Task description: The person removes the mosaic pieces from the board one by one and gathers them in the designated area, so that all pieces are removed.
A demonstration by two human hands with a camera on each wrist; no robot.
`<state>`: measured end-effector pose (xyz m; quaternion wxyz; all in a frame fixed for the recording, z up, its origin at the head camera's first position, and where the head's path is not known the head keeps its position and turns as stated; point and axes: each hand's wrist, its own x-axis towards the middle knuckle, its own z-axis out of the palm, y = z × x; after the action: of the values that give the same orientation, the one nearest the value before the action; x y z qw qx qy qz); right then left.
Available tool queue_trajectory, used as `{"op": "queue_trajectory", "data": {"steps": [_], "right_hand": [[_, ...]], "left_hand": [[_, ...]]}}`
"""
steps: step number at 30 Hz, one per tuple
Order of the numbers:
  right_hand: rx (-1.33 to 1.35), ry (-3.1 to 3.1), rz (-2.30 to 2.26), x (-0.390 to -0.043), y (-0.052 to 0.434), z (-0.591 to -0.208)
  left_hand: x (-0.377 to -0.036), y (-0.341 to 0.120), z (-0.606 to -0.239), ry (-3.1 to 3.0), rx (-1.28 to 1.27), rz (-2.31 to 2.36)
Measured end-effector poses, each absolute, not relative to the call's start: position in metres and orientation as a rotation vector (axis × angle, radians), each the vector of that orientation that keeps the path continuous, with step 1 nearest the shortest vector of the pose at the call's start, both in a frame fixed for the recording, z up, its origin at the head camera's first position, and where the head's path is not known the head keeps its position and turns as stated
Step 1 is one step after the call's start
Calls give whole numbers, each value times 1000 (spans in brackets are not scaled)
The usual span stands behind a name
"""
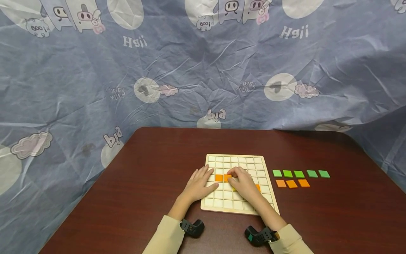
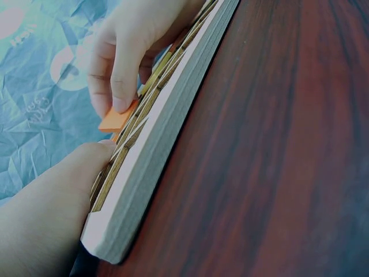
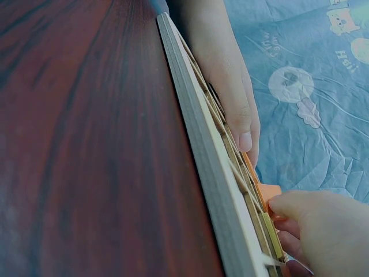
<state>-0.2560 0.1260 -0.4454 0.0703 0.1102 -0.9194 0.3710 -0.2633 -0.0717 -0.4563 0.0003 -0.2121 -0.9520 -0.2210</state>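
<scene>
A pale wooden grid board [image 1: 219, 204] lies on the table. My left hand [image 1: 197, 185] rests on its left side with the fingers spread. Between thumb and fingertips, my right hand [image 1: 245, 184] pinches an orange square tile [image 1: 226, 177] over the middle of the board. That tile [image 2: 116, 119] stands tilted out of the grid in the left wrist view. Just left of it, another orange tile [image 1: 219, 177] sits in a cell. Partly covered by my right hand are a yellow tile [image 1: 234, 189] and a further orange tile [image 1: 258, 187].
Right of the board, several green tiles [image 1: 287, 173] lie in a row on the brown table [image 1: 152, 169]. Three orange tiles [image 1: 291, 183] form a row in front of them. A blue patterned cloth [image 1: 190, 63] hangs behind the table.
</scene>
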Motion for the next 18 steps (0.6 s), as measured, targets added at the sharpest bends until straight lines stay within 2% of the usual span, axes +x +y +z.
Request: {"op": "queue_trajectory", "data": {"steps": [12,18], "right_hand": [[340,-2770,1129,-254,124,-439],[298,-2730,1309,-252,131,-418]], "left_hand": [[-263,-72,-457,-2993,-669,-681],[-263,-72,-456,-2993,-665,-699]]}}
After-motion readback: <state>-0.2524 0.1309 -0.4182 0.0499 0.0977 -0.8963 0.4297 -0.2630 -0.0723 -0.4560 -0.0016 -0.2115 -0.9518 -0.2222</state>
